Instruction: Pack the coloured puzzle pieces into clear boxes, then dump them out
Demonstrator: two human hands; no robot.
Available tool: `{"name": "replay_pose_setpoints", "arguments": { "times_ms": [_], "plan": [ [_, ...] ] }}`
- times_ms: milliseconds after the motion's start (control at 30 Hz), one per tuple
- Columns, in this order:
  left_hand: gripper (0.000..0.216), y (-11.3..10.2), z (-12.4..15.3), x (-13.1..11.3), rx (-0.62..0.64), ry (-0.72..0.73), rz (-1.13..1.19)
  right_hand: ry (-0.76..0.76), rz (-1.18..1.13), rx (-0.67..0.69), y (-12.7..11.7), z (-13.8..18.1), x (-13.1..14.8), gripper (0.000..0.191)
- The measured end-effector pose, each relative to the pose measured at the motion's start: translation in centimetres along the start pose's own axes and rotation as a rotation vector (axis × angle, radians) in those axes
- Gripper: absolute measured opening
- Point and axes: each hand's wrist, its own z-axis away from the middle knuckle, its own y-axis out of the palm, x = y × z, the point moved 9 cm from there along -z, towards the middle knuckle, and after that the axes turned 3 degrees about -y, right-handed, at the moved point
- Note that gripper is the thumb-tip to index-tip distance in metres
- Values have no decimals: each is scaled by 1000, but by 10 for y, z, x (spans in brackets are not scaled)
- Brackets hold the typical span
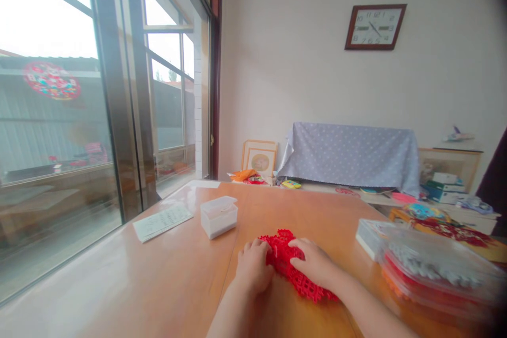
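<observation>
A red openwork piece (283, 259), bunched or folded rather than spread flat, lies on the wooden surface (178, 285), near its front and directly between the two hands. Whether it is cloth or linked plastic cannot be made out through the blur. Its lower right part is stretched out beneath the right wrist, and could be pinned or dragged askew if that forearm is pressed down. The open lattice might also be snagged by a fingertip, or pulled out of shape if the two sides are tugged unevenly.

By the left hand (254, 264), the left edge of the piece is grasped with the fingers half curled; the fingertips are partly hidden. By the right hand (315, 263), the upper right part is held loosely, with thumb and fingers parted and red lattice showing between them. How firmly either grip is set cannot be told.

Beyond the left hand, a translucent box (218, 217) is placed, with a printed sheet (163, 222) just beside it. To the right, well apart from the piece, a white box (370, 237) and a clear container (439, 269) are set close together.
</observation>
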Motion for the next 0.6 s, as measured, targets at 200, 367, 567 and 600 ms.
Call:
{"name": "replay_pose_setpoints", "arguments": {
  "times_ms": [200,367,567,600],
  "plan": [
    [21,-7,-2,-2,-15,1,20,-72,-76,-34,-11,12,5,44],
    [20,-5,-1,-10,19,61,162,34,-4,-130,-21,15,-21,40],
    [15,6,3,-19,170,83,317,143,113,-147,-23,17,-60,40],
    [16,7,2,-18,174,65,331,155,143,-154,-25,18,-63,40]
  ]
}}
